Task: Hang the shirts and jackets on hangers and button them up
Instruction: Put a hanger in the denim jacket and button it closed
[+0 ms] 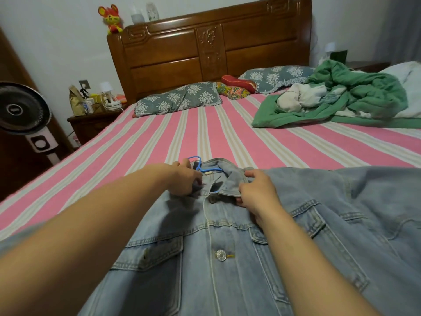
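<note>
A light blue denim jacket [250, 258] lies front-up on the pink striped bed [159, 137], its collar pointing away from me. A blue hanger [197, 164] sits inside it, with only its hook showing above the collar. My left hand [184, 179] grips the left side of the collar and placket near the hook. My right hand [257, 192] pinches the right collar flap. One metal button [221, 255] shows fastened at chest height; the neck opening between my hands gapes.
A green quilt with pale cloth [337, 99] is heaped at the bed's far right. Grey floral pillows [180, 99] and a red cushion [238, 83] lie against the wooden headboard [211, 42]. A fan [22, 108] and a cluttered nightstand [93, 119] stand at the left.
</note>
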Motion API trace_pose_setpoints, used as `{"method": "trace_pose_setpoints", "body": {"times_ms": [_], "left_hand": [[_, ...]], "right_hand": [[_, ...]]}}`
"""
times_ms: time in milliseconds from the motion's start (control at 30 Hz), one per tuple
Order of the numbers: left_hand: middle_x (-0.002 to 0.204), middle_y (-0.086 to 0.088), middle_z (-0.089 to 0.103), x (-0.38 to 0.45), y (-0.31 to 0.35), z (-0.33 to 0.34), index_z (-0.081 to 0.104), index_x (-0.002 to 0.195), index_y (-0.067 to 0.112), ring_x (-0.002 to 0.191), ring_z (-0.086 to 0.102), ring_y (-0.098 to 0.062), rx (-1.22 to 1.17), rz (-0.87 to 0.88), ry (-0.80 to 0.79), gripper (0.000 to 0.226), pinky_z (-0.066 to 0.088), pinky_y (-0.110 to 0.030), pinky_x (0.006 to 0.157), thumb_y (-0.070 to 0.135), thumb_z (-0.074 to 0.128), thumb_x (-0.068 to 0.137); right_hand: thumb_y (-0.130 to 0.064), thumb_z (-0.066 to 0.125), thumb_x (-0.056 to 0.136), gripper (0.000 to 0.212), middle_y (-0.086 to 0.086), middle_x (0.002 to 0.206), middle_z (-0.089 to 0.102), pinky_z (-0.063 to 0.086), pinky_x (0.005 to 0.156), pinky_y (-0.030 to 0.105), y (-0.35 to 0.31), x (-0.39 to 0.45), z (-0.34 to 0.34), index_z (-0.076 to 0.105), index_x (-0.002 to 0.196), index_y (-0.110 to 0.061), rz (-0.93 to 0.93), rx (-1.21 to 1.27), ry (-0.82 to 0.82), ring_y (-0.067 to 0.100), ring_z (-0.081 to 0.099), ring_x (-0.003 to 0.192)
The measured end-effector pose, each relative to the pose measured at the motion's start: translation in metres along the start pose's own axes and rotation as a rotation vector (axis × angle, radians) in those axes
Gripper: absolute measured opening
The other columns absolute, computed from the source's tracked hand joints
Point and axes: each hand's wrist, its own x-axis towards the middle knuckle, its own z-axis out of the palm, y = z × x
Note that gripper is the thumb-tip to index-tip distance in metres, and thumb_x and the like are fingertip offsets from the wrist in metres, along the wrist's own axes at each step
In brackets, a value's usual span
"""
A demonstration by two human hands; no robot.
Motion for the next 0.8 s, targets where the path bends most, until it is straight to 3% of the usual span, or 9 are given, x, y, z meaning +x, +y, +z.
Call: {"method": "trace_pose_setpoints", "body": {"times_ms": [133, 233, 300, 333, 433, 533, 633, 733, 800], "left_hand": [[0.141, -0.003, 0.038, -0.002, 0.001, -0.001, 0.063, 0.117, 0.027, 0.127, 0.037, -0.031, 0.179, 0.042, 0.075, 0.032, 0.035, -0.044, 0.109, 0.041, 0.058, 0.088], [0.122, 0.000, 0.059, -0.007, -0.009, -0.017, 0.062, 0.110, 0.023, 0.122, 0.047, -0.029, 0.113, 0.042, 0.340, 0.029, 0.035, -0.043, 0.108, 0.042, 0.060, 0.088], [0.116, -0.007, 0.058, -0.005, -0.018, -0.024, 0.053, 0.115, 0.019, 0.121, 0.047, -0.034, -0.101, -0.163, 0.479, 0.036, 0.037, -0.047, 0.105, 0.046, 0.063, 0.093], [0.128, -0.012, 0.053, -0.004, -0.020, -0.026, 0.048, 0.128, 0.019, 0.126, 0.044, -0.036, -0.274, -0.303, 0.524, 0.045, 0.037, -0.050, 0.106, 0.049, 0.060, 0.096], [0.163, -0.021, 0.014, -0.006, -0.015, -0.020, 0.017, 0.159, 0.020, 0.146, 0.024, -0.045, -0.676, -0.530, 0.384, 0.071, 0.025, -0.055, 0.117, 0.055, 0.043, 0.103], [0.161, -0.020, 0.019, -0.055, -0.010, 0.009, 0.021, 0.160, 0.017, 0.142, 0.036, -0.043, -0.598, -0.344, 0.306, 0.067, 0.032, -0.049, 0.118, 0.048, 0.043, 0.105], [0.165, -0.012, 0.018, -0.145, -0.019, 0.053, 0.020, 0.161, 0.024, 0.151, 0.022, -0.031, -0.487, -0.221, 0.244, 0.063, 0.020, -0.037, 0.122, 0.043, 0.043, 0.105], [0.170, -0.006, 0.005, -0.209, -0.023, 0.113, 0.006, 0.161, 0.039, 0.156, 0.007, -0.025, -0.498, -0.234, 0.060, 0.069, 0.007, -0.035, 0.125, 0.063, 0.032, 0.101], [0.171, -0.001, 0.003, -0.222, -0.017, 0.147, 0.001, 0.160, 0.043, 0.157, 0.001, -0.020, -0.501, -0.224, 0.157, 0.074, 0.004, -0.038, 0.127, 0.075, 0.013, 0.094]], "right_hand": [[-0.024, 0.050, 0.076, 0.051, -0.004, 0.105, 0.062, 0.060, 0.078, 0.051, -0.004, -0.010, 0.002, 0.055, 0.123, -0.041, -0.040, -0.053, -0.022, 0.032, 0.070, 0.088], [-0.038, 0.050, 0.071, 0.058, 0.000, 0.118, 0.064, 0.059, 0.085, 0.052, -0.006, -0.010, 0.003, 0.051, 0.129, -0.041, -0.060, -0.013, -0.022, 0.035, 0.069, 0.097], [-0.052, 0.054, 0.075, 0.066, -0.001, 0.128, 0.064, 0.054, 0.096, 0.051, -0.009, -0.014, 0.005, 0.041, 0.140, -0.044, -0.127, -0.014, -0.050, 0.031, 0.066, 0.111], [-0.056, 0.057, 0.082, 0.069, -0.006, 0.133, 0.061, 0.049, 0.103, 0.047, -0.010, -0.019, 0.007, 0.033, 0.147, -0.045, -0.186, -0.016, -0.096, 0.024, 0.062, 0.119], [-0.052, 0.058, 0.095, 0.068, -0.021, 0.139, 0.046, 0.036, 0.113, 0.034, -0.013, -0.027, 0.014, 0.024, 0.154, -0.047, -0.373, -0.075, -0.273, 0.004, 0.046, 0.131], [-0.035, 0.062, 0.094, 0.073, -0.005, 0.152, 0.047, 0.036, 0.115, 0.039, -0.004, -0.021, 0.019, 0.025, 0.156, -0.036, -0.475, -0.359, -0.306, 0.019, 0.045, 0.139], [-0.034, 0.063, 0.093, 0.081, 0.003, 0.150, 0.050, 0.041, 0.111, 0.043, -0.001, -0.025, 0.022, 0.015, 0.159, -0.034, -0.456, -0.411, -0.212, 0.028, 0.049, 0.135], [-0.032, 0.068, 0.089, 0.081, 0.004, 0.144, 0.052, 0.043, 0.107, 0.039, -0.003, -0.037, 0.024, 0.022, 0.157, -0.028, -0.434, -0.382, -0.100, 0.025, 0.055, 0.128], [-0.034, 0.070, 0.088, 0.088, 0.008, 0.152, 0.040, 0.038, 0.112, 0.041, -0.006, -0.044, 0.025, 0.017, 0.158, -0.023, -0.385, -0.427, -0.037, 0.027, 0.048, 0.134]]}}
